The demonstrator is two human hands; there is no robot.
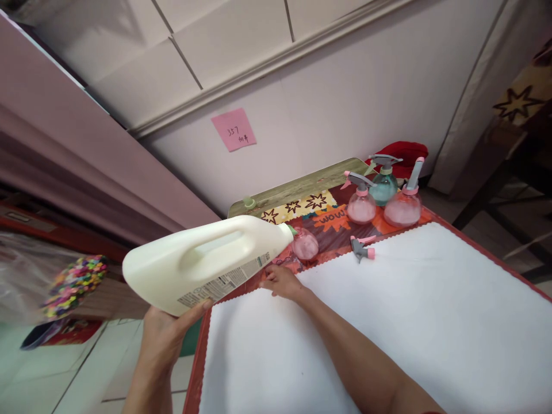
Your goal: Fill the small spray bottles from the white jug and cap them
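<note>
My left hand (pixel 166 333) grips the base of a big cream plastic jug (pixel 202 261), tipped on its side with its spout against the open mouth of a small round pink bottle (pixel 305 244). My right hand (pixel 280 282) rests on the table just below that bottle, fingers curled near its base; whether it touches the bottle is hidden by the jug. A loose pink and grey spray head (pixel 361 248) lies on the table to the right of the bottle.
Three round spray bottles with triggers stand at the table's back: pink (pixel 361 208), teal (pixel 383 187), pink (pixel 403 210). A white cloth (pixel 409 316) covers the red-edged table. A green cap (pixel 249 202) lies on the wooden ledge. A pink note (pixel 233 129) hangs on the wall.
</note>
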